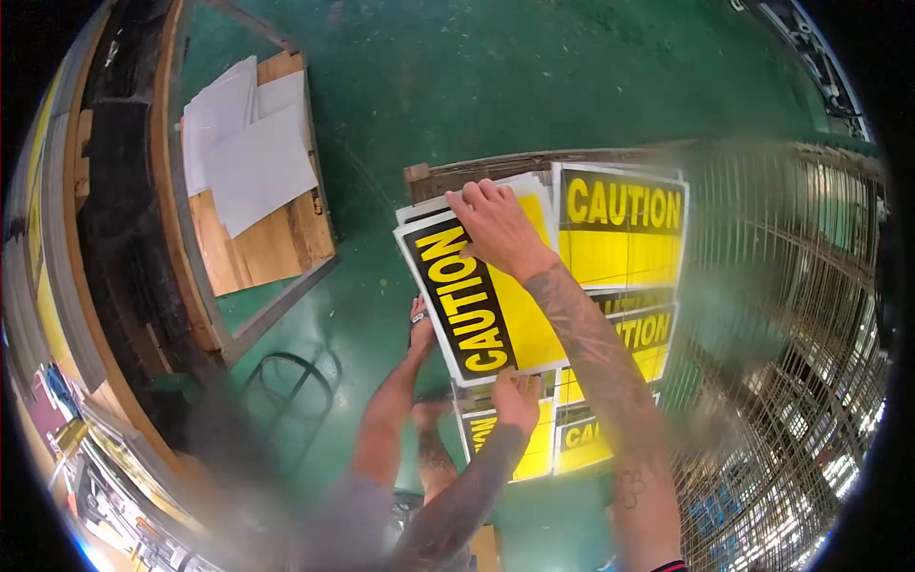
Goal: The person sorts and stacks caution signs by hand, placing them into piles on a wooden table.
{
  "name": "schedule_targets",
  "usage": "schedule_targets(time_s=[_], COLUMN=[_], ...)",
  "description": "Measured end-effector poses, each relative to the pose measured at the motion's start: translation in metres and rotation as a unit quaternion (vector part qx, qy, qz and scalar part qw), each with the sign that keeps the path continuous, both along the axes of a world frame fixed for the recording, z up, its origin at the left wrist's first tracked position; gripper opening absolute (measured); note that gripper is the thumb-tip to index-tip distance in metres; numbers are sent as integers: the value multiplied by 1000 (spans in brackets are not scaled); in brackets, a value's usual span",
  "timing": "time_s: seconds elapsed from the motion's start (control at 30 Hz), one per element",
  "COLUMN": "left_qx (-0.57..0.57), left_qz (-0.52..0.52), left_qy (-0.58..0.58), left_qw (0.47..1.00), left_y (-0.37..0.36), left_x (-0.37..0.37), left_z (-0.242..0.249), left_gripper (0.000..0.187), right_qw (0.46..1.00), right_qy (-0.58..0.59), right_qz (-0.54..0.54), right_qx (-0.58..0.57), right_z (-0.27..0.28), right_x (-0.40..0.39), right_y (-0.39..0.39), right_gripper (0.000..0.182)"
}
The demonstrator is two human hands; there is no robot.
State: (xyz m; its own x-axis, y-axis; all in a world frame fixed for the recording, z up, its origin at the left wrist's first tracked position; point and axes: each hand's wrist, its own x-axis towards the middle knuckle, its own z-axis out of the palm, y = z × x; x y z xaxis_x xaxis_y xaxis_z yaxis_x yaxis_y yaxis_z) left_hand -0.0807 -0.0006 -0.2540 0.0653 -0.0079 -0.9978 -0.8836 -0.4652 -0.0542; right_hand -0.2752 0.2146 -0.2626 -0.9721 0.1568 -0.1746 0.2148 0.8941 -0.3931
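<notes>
A yellow and black CAUTION sign (529,315) is held turned sideways, its lettering running up the left side. Over its upper edge my right hand (500,229) is closed, fingers curled at the corner. At the lower edge my left hand (518,402) grips the same sign, with part of its fingers hidden beneath. Other sheets show behind its upper edge. To its right lies another CAUTION sign (621,227), upright to my view. More CAUTION signs (643,334) lie below that one, partly covered by my right forearm.
White sheets (257,162) lie on a wooden board (257,253) at the upper left. A wire rack (801,315) stands along the right. Shelving with stacked material (76,286) runs down the left. My legs and feet are beneath my arms on the green floor (381,86).
</notes>
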Motion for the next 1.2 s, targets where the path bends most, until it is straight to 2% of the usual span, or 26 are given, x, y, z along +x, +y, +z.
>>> schedule_targets(time_s=[0.03,0.1,0.13,0.17,0.2,0.23,0.33,0.4,0.5,0.6,0.67,0.7,0.73,0.77,0.8,0.83,0.87,0.93,0.97,1.0,1.03,1.1,1.13,1.2], left_qx=[17,11,10,19,20,23,18,18,-17,-47,0,51,39,14,-19,28,25,-84,-102,-116,-168,-254,-286,-354], left_qz=[30,25,25,32,12,-6,-32,-50,-118,-172,-184,-192,-241,-288,-334,-323,-330,-382,-414,-446,-433,-436,-451,-451], left_qy=[-13,-59,-81,-79,-65,-49,-45,5,160,322,368,393,433,468,496,501,549,651,649,643,676,700,696,721], left_qw=[999,998,996,996,998,999,998,999,980,930,911,898,868,835,801,803,768,650,631,611,572,505,480,388], left_y=[0,-1,-1,-6,-3,0,-11,-26,-44,-74,-104,-123,-139,-162,-187,-211,-236,-296,-327,-352,-375,-421,-443,-477], left_x=[-7,-18,-24,-17,-23,-26,-16,-6,4,12,-1,-17,-25,-38,-52,-77,-98,-142,-173,-207,-238,-302,-333,-385], left_z=[-6,-14,-18,-25,-11,4,20,27,75,149,222,234,257,280,303,337,357,372,405,439,449,455,449,430], left_gripper=[35,43,46,46,46,46,45,45,46,47,51,53,52,51,50,49,49,49,49,48,46,44,44,45], right_qw=[999,995,996,996,996,999,997,998,991,973,962,961,960,945,932,913,903,889,881,857,866,843,827,822], right_qy=[30,91,85,80,74,-28,31,-9,42,81,114,120,136,96,87,80,110,163,182,251,236,243,250,268], right_qz=[-12,-32,-32,-33,-35,-31,-28,-54,-129,-214,-247,-242,-235,-314,-342,-373,-372,-359,-358,-342,-341,-346,-348,-331], right_qx=[8,26,24,23,23,-16,-63,-24,22,25,30,57,69,-16,-84,-147,-186,-232,-250,-292,-278,-334,-365,-378], right_z=[-7,-11,-10,-6,4,14,45,123,213,315,373,382,396,415,439,463,482,497,504,481,491,473,458,439], right_x=[-3,-4,-5,-5,-6,-5,23,37,90,156,201,214,234,254,256,259,251,222,213,201,169,110,77,14], right_y=[-4,-4,-2,-1,-1,0,4,1,3,-12,-35,-44,-54,-70,-95,-120,-148,-205,-232,-251,-284,-331,-351,-387], right_gripper=[80,78,77,76,75,71,72,71,64,58,58,57,57,56,56,55,54,56,57,61,62,58,57,52])
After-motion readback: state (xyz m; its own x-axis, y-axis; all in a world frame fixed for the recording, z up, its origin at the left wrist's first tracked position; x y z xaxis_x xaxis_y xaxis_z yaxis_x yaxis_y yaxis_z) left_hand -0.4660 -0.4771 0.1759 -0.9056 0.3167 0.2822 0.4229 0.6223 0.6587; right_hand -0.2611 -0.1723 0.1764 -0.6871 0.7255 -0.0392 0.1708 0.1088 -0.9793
